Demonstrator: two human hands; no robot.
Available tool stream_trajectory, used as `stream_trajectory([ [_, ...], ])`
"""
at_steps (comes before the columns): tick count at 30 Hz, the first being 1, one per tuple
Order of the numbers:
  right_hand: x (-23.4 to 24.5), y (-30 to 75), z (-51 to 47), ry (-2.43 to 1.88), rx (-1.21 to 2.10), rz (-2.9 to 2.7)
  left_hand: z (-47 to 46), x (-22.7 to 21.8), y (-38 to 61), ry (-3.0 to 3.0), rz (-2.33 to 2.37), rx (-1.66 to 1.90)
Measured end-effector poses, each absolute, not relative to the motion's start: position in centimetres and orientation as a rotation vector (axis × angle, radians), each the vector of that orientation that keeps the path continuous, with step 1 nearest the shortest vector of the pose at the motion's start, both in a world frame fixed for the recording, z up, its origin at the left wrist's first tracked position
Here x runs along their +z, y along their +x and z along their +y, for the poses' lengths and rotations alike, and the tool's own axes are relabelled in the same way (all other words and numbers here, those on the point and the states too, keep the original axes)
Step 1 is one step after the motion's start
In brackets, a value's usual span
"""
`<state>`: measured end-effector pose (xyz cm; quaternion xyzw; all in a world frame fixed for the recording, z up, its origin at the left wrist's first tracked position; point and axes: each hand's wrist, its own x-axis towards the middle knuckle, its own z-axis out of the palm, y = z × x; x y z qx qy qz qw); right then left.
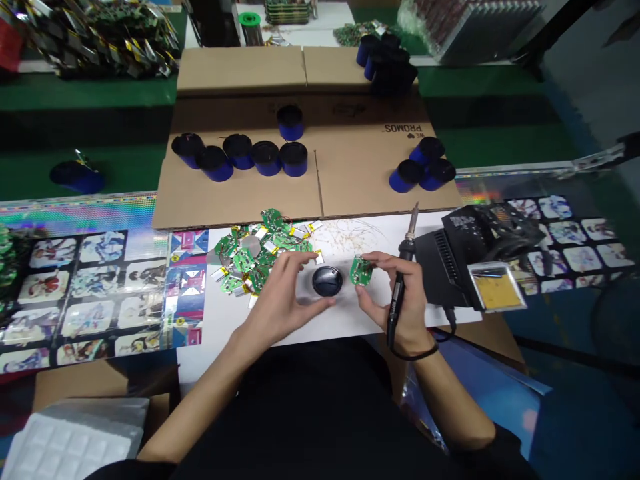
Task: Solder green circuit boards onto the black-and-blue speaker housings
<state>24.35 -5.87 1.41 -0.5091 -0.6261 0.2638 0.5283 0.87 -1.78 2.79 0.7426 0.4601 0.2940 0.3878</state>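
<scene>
My left hand [285, 293] is open, with thumb and forefinger spread on the near and far sides of a round, shiny black housing [327, 281] on the white work surface. I cannot tell whether the thumb touches it. Between the thumb and fingertips of my right hand [407, 300] is a small green circuit board [361, 271], held just right of the housing. A soldering iron [399, 287] also rests in that hand, its metal tip pointing up and away from me. Left of the housing lies a heap of green circuit boards [250, 257] with small silver battery cells.
A black soldering station [440, 267] stands at right, beside a tray with a yellow sponge [497, 291]. Several blue-and-black cylinders [267, 159] stand on the flattened cardboard [350, 190]. More boards [100, 37] are piled at the far left. Wire scraps [350, 237] lie ahead of the housing.
</scene>
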Motion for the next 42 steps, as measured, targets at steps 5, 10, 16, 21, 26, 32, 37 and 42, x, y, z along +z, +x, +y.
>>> stream_trajectory([
  [5, 0.9, 25.3, -6.8, -1.267, 0.681, -1.486, -2.7, 0.8, 3.2, 1.982, 1.240, 0.732],
  [10, 1.1, 25.7, -7.8, -1.297, 0.723, -1.469, -0.2, 1.9, 1.5, 2.004, 0.851, 0.544],
  [16, 1.1, 25.3, -8.8, -1.280, 0.722, -1.608, 0.4, 3.2, 0.0, 2.041, 1.120, 0.784],
  [21, 1.0, 24.6, -8.6, -1.288, 0.656, -1.644, -1.2, 1.8, 2.3, 2.161, 1.316, 0.839],
  [26, 1.5, 24.7, -8.2, -1.275, 0.620, -1.654, -1.5, 1.4, 3.4, 2.121, 1.253, 0.879],
  [32, 1.3, 24.1, -7.7, -1.226, 0.583, -1.829, -2.3, 1.9, 2.2, 1.521, 1.139, 0.869],
  [37, 0.9, 22.9, -6.5, -1.189, 0.473, -2.039, -3.1, 1.5, 1.9, 1.232, 1.122, 0.902],
  [42, 0.9, 22.9, -6.0, -1.179, 0.462, -2.045, -2.9, 1.5, 1.9, 1.296, 1.088, 0.930],
])
